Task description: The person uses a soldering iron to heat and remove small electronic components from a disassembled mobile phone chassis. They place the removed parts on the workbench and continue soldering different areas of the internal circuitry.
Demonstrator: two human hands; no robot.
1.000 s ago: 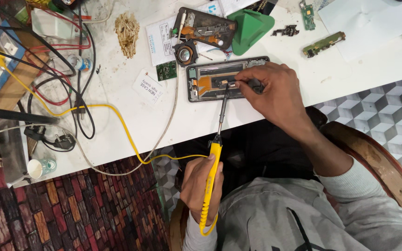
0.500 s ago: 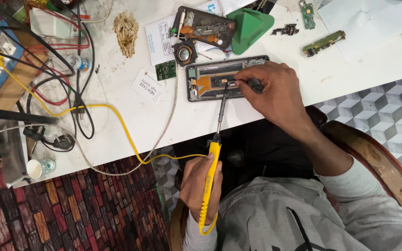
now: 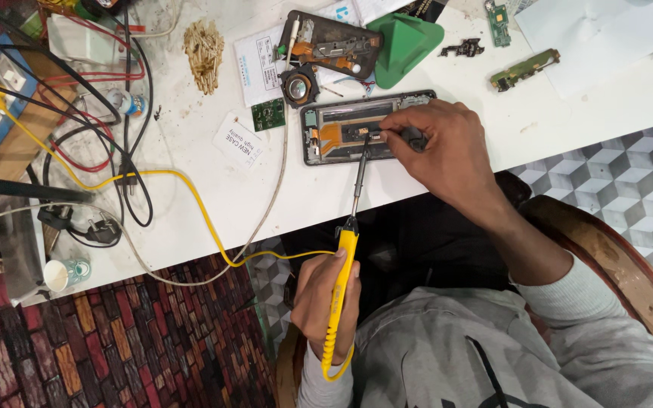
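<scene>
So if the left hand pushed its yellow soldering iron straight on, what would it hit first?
Likely the opened phone: the soldering iron in the left hand points at its inside, tip seemingly touching, beside the right hand pinching a dark tool.

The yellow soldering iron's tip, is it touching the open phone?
Touching. In the head view, the soldering iron runs from the left hand up to the open phone, and its tip lies on the parts inside with no gap, beside the right hand.
</scene>
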